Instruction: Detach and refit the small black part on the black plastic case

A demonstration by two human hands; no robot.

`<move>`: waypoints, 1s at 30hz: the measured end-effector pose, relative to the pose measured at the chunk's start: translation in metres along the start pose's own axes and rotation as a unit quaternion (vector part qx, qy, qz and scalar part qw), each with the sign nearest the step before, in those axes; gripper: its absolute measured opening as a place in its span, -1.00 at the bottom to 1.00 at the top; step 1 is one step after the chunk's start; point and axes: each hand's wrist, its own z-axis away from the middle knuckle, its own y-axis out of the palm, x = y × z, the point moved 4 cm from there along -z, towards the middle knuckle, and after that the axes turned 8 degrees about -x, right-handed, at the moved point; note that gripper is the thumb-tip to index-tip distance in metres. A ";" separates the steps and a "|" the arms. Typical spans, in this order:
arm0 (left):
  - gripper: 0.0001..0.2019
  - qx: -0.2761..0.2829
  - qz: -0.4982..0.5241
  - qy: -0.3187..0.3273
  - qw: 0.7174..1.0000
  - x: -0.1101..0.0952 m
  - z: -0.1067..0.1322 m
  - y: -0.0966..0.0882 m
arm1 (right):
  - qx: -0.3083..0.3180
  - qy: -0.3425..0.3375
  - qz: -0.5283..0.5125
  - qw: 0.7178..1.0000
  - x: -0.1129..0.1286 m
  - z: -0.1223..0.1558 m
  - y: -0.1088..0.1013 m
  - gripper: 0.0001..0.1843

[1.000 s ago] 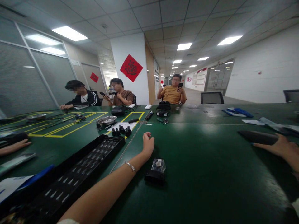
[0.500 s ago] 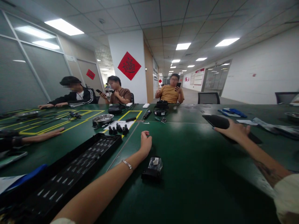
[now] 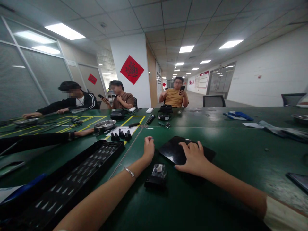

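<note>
My right hand lies over a glossy black flat sheet on the green table. Its fingers are spread on top of the sheet, with the thumb by the near edge. To the left, my left hand is closed with curled fingers; whatever may be inside is hidden. Between my forearms, close to me, sits a small black block-shaped item with a clear plastic bag against it.
A long black tray with rows of pale pointed pieces lies left. Beyond it are black cylindrical parts and a metal bowl. Another person's arm reaches in from the left. A dark flat device lies at far right.
My right hand has brought the black sheet from the right to the middle, down onto the table. My left hand stays nearly still. The other person's arm at left reaches further in.
</note>
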 end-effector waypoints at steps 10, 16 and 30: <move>-0.87 0.006 -0.002 0.012 1.000 -0.001 0.000 0.001 | 0.099 0.028 -0.012 0.995 0.013 0.011 -0.013 -0.14; -0.87 0.008 -0.022 0.027 0.999 -0.001 0.000 0.001 | 0.098 0.113 -0.042 0.988 -0.045 -0.024 -0.029 -0.37; -0.76 0.008 -0.045 0.051 0.998 0.002 -0.002 0.001 | -0.008 0.623 0.088 0.777 -0.338 0.063 -0.012 -0.30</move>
